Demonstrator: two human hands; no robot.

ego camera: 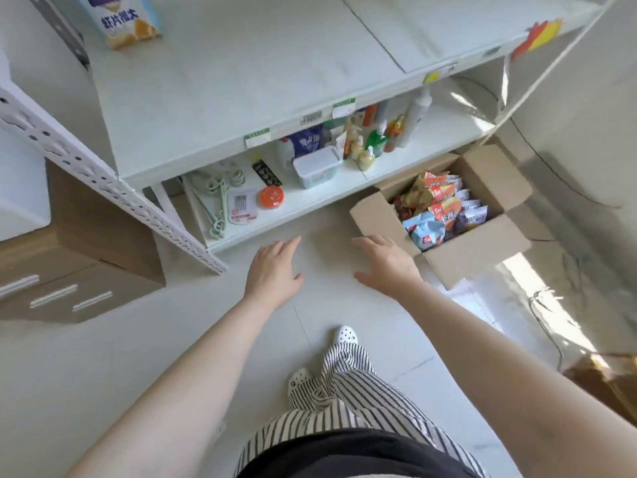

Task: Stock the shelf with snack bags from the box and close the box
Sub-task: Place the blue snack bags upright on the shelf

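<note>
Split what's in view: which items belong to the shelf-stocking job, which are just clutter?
Job:
- open brown cardboard box on the floor
- colourful snack bags inside it
- white metal shelf
- blue-and-orange snack bag already on the shelf
- left hand and right hand, both empty

Clutter:
- bottles on the lower shelf
- clear plastic lidded container
- round orange lid
- green hangers

You've got two hands in view: left hand point(274, 270) and right hand point(387, 265), both empty. One open cardboard box point(472, 246) on the floor, four flaps up. Snack bags point(439, 210) inside: roughly ten, maybe more, since they overlap and I can't split them cleanly. One snack bag on upper shelf point(125, 20). Two shelf levels visible. On the lower shelf: one clear lidded container point(317, 165), one orange round tin point(271, 196). One closed carton point(79, 257) at left. Two white clogs point(344, 334).
</note>
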